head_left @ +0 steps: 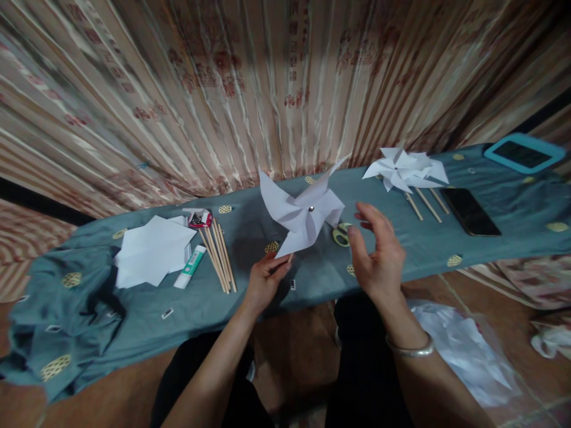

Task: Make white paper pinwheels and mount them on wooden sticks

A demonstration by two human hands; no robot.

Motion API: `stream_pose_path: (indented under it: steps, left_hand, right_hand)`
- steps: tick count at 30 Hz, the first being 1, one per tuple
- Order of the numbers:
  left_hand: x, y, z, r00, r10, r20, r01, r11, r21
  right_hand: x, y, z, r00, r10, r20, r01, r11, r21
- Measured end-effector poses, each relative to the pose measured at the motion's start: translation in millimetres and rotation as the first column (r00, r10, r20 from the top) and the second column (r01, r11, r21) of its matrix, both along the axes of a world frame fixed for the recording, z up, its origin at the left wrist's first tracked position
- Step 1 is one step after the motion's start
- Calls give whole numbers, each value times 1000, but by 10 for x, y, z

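Note:
A white paper pinwheel (300, 219) with a silver pin at its centre is held up over the table by my left hand (266, 278), whose fingers close round its stick. Most of that stick is hidden behind the hand and paper. To the right of the pinwheel, my right hand (378, 252) is raised with thumb and fingers apart and nothing in it. Between the pinwheel and this hand lie scissors (341, 235) with green handles, partly covered. Several more white pinwheels (404, 168) on wooden sticks rest in a pile farther right.
Left on the table (250, 232) are white paper sheets (151, 252), a glue stick (190, 267), a red box of pins (200, 219) and several wooden sticks (219, 255). A black phone (471, 211) and a blue-framed device (524, 152) lie right. A plastic bag (466, 351) sits on the floor.

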State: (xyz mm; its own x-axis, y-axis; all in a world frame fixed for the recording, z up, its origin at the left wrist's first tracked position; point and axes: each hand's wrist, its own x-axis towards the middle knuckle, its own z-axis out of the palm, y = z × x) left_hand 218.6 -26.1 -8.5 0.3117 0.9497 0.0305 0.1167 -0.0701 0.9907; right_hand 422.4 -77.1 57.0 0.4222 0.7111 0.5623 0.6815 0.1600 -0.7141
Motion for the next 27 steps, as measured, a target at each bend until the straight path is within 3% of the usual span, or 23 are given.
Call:
stream_pose_path:
  steps: [2,5,10,16,20,23,25,27]
  left_hand:
    - [-6,-9,8,1000,-15,-11,15,1000,-6]
    - [-11,-15,26,1000,-21,-14,21,1000,-15]
    - [-16,-10,38,999,-40,-1,40,999,22]
    - [-20,-6,14,999,-46,-14,46,998,34]
    - [-21,6,1,999,-50,-19,51,996,67]
    - [-19,11,-13,999,-48,-23,50,995,89]
    - [-21,11,-14,998,-50,-35,54,994,100]
    - [-28,9,-2,997,-59,-48,64,993,102]
  right_hand:
    - [64,53,-76,987,7,162,-3,1000,-24]
    - [67,106,-191,971,80,224,-64,995,-75]
    - [28,119,-255,996,83,19,-78,981,-177]
    - [-92,149,-283,945,183,-273,-254,933,-255]
    - [-231,175,-313,757,206,-620,-427,875,-230]
    - [-321,173,-290,596,215,-774,-555,807,-203]
    - [-383,156,-250,498,242,-833,-652,737,-176]
    - [-445,118,-186,389,306,-869,-779,612,-133]
